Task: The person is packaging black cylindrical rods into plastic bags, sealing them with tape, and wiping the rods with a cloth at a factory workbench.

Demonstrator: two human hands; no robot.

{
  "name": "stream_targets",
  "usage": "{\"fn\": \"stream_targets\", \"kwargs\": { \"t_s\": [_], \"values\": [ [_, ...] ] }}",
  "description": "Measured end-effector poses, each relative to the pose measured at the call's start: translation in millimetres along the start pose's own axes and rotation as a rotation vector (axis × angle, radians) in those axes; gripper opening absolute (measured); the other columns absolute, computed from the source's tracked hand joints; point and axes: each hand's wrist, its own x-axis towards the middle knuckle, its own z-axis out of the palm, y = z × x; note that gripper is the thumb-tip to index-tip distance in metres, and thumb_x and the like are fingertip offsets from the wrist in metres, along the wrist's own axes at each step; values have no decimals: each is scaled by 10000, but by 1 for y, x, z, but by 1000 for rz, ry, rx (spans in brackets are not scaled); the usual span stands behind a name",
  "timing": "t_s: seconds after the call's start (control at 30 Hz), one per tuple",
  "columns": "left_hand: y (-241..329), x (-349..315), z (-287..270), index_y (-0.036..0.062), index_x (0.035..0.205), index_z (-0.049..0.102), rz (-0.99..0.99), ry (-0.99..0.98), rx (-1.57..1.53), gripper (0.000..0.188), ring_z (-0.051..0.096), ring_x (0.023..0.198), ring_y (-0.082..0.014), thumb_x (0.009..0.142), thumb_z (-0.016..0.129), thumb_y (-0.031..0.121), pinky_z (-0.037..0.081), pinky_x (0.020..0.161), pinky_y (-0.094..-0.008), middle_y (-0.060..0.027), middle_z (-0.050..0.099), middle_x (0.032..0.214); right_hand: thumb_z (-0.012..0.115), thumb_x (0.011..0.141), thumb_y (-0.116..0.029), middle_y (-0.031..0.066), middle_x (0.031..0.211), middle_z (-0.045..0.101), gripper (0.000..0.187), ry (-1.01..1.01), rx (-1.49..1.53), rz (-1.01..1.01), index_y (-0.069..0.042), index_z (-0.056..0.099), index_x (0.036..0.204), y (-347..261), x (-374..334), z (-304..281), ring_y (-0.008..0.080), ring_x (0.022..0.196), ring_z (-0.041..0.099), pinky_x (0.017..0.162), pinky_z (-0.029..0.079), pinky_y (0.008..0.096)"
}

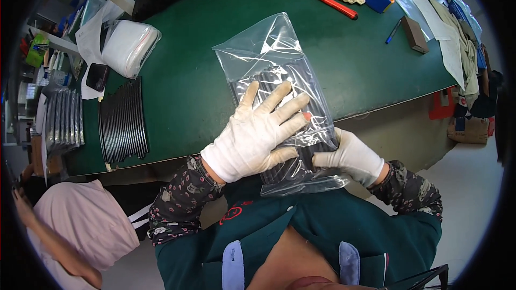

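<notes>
The left hand (255,134) lies spread on the bag (252,53) of dark rods (306,158); the right hand (353,156) pinches its side. Nearer than both, its end overhangs the table (183,75): a loosened pinch could let it tip, rods sliding.

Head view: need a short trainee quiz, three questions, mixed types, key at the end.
1. True or false: the gloved left hand lies spread over the clear plastic bag.
2. Multiple choice: what is the gloved right hand doing?
A) holding the utility knife
B) gripping the side of the clear plastic bag
C) holding the blue pen
3. Fill in: the unbagged row of black rods lies to the ____ of the clear plastic bag.

Key: 1. True. 2. B. 3. Left.
</notes>
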Motion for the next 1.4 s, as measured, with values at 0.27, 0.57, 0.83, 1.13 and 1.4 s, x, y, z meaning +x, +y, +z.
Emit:
{"fn": "stream_targets", "kwargs": {
  "t_s": [0.27, 0.57, 0.83, 1.13, 1.4],
  "values": [
    [1, -8, 0, 105, 1287, 494, -20, 29, -1, 624, 405, 1297, -326, 749, 680, 359, 244, 1043, -592, -98, 428, 1407, 724, 780, -1, 85, 1034, 645, 431, -30, 288, 88, 7, 541, 1170, -1, 0, 12, 156, 866, 649, 709, 572, 292],
    [-4, -4, -4, 55, 1249, 502, -20, 68, -40, 638, 431, 1269, -341, 705, 718, 309, 300, 1031, -547, -132, 463, 1360, 734, 767, -4, 74, 984, 648, 425, 75, 36, -48, 33, 540, 1144, 0, 1, 14, 127, 826, 639, 685, 554, 247],
    [-6, 1, -6, 32, 1206, 532, 6, 64, -38, 713, 453, 1229, -341, 633, 762, 388, 349, 1001, -547, -121, 512, 1240, 697, 837, -88, 55, 1028, 635, 400, -3, 414, 74, 25, 524, 1180, 2, 2, 4, 125, 889, 625, 754, 542, 263],
    [-4, 10, 1, 69, 1256, 512, 46, 72, -45, 701, 394, 1283, -355, 705, 717, 451, 284, 1024, -595, -146, 430, 1357, 757, 776, -109, 35, 916, 641, 409, 47, 32, 20, 11, 560, 1113, -3, 1, 3, 93, 746, 594, 659, 500, 231],
    [0, 11, 3, 45, 1292, 497, -8, 12, -9, 693, 321, 1355, -300, 755, 677, 445, 210, 1075, -581, -144, 381, 1426, 651, 829, -91, 76, 874, 640, 301, 166, -507, -19, 40, 550, 1080, -15, -3, 0, 119, 690, 609, 648, 526, 255]
  ]
}}
